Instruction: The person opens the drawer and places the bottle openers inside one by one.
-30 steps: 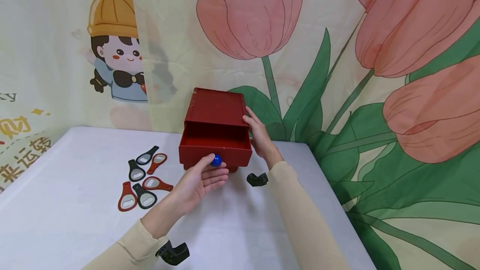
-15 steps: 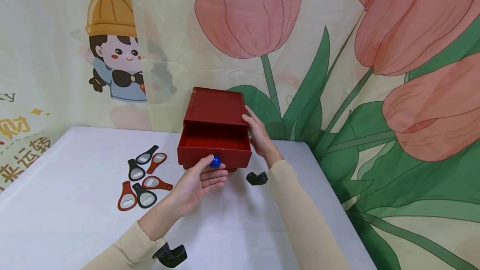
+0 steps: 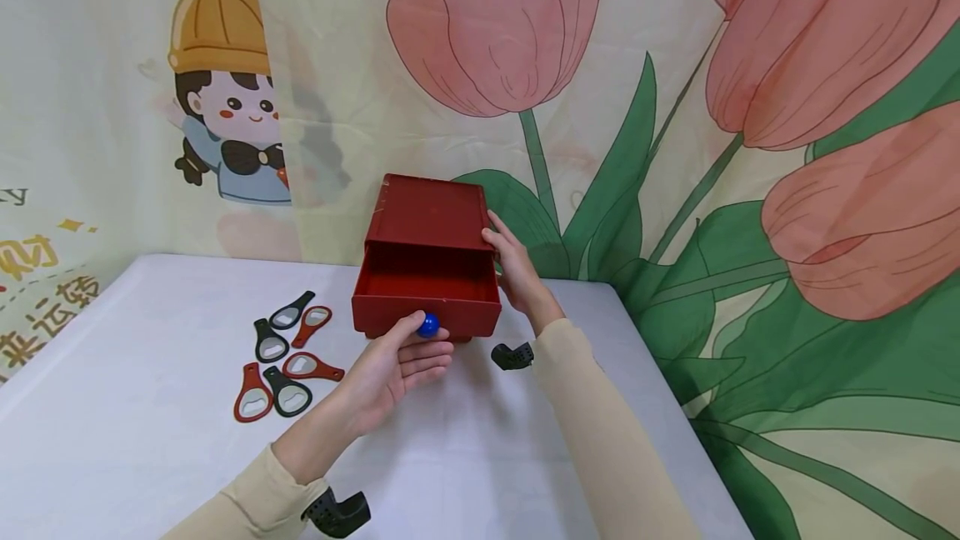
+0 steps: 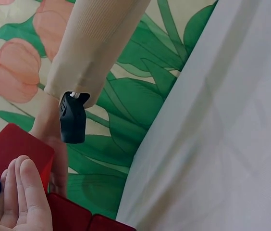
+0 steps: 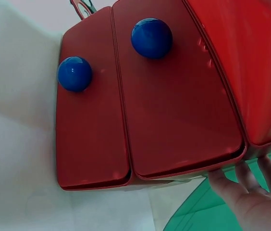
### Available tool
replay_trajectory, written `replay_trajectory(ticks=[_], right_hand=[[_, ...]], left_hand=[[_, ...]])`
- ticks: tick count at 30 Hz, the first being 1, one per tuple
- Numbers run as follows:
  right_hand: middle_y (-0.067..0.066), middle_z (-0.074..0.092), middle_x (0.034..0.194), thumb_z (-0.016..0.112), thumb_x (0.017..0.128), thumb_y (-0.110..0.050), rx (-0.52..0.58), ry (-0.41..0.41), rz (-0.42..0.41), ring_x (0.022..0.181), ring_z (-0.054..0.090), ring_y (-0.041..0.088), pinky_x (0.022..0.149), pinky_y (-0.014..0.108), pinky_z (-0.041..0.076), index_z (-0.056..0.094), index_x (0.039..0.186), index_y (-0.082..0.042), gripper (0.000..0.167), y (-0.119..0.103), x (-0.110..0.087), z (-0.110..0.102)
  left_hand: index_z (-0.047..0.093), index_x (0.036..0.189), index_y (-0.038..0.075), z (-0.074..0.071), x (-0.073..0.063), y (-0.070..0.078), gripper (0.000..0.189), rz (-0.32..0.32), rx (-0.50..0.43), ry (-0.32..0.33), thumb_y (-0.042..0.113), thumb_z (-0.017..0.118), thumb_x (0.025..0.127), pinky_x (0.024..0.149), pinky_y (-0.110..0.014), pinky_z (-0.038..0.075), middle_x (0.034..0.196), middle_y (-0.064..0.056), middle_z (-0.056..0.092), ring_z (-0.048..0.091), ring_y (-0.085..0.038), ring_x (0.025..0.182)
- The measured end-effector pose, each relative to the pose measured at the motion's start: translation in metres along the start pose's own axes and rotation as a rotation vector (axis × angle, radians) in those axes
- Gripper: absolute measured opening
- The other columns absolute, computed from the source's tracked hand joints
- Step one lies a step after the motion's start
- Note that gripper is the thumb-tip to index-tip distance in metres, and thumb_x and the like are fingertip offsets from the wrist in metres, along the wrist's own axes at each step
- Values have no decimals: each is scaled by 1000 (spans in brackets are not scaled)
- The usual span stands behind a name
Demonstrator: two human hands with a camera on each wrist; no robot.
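Observation:
A small red drawer cabinet (image 3: 431, 211) stands at the back of the white table, its top drawer (image 3: 382, 315) pulled out, with only its bare red inside showing. My left hand (image 3: 390, 373) pinches that drawer's blue knob (image 3: 428, 324) between thumb and index finger; the other fingers extend below it. Against the cabinet's right side rests my right hand (image 3: 519, 273), its fingertips touching the wall in the right wrist view. That view also shows two lower drawers, closed, with a blue knob (image 5: 151, 38) on the middle one and another knob (image 5: 75, 74) on the bottom one.
Left of the cabinet, several bottle openers lie loosely grouped, among them a red one (image 3: 253, 394) and a black one (image 3: 288, 394). A curtain with printed tulips (image 3: 495, 32) hangs behind the white table (image 3: 150, 457).
The top drawer has come slightly further out toward me with my left hand on its knob. My right hand stays at the cabinet's side. The head view has shifted a little.

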State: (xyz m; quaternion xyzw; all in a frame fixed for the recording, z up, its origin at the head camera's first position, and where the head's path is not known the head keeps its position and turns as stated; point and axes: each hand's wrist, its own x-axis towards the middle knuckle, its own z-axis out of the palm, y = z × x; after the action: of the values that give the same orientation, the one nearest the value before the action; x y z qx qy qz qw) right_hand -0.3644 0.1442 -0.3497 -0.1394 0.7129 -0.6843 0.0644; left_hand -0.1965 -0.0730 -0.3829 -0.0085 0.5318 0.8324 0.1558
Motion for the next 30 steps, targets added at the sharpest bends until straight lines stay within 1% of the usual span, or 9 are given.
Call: replay_trajectory(ticks=[5,14,19,24,30], right_hand=[[0,36,170,48,110,-46,9,-3,6,155,34,31,120,67,35,26,169,-39,63,-1,1,0],[1,34,171,49,110,-45,-6,-8,54,155,34,32,121,67,35,25,169,-39,64,-8,0,1],[2,34,171,49,110,-43,-24,-16,81,154,37,33,119,66,37,24,169,-38,64,-12,-1,3],[3,37,169,49,110,-42,-44,-2,104,151,41,35,117,65,41,26,169,-38,63,-17,-2,3],[5,42,166,51,110,-41,-45,9,104,147,45,37,115,63,44,28,168,-37,63,-21,-2,3]], left_hand=[[57,142,-1,-2,1,1,61,-5,8,-12,50,59,107,97,-34,60,126,-14,76,77,-24,110],[59,143,-1,-7,-2,4,65,-17,44,-32,54,57,107,98,-35,60,124,-13,76,76,-24,111],[57,145,-1,-14,-7,7,69,-15,101,-46,56,56,107,98,-34,60,126,-13,75,76,-23,111],[54,147,-2,-21,-11,10,69,-13,165,-74,54,55,108,99,-34,60,127,-14,75,76,-24,112],[49,150,-5,-30,-20,20,71,-1,278,-70,52,54,109,97,-32,60,128,-14,74,76,-24,111]])
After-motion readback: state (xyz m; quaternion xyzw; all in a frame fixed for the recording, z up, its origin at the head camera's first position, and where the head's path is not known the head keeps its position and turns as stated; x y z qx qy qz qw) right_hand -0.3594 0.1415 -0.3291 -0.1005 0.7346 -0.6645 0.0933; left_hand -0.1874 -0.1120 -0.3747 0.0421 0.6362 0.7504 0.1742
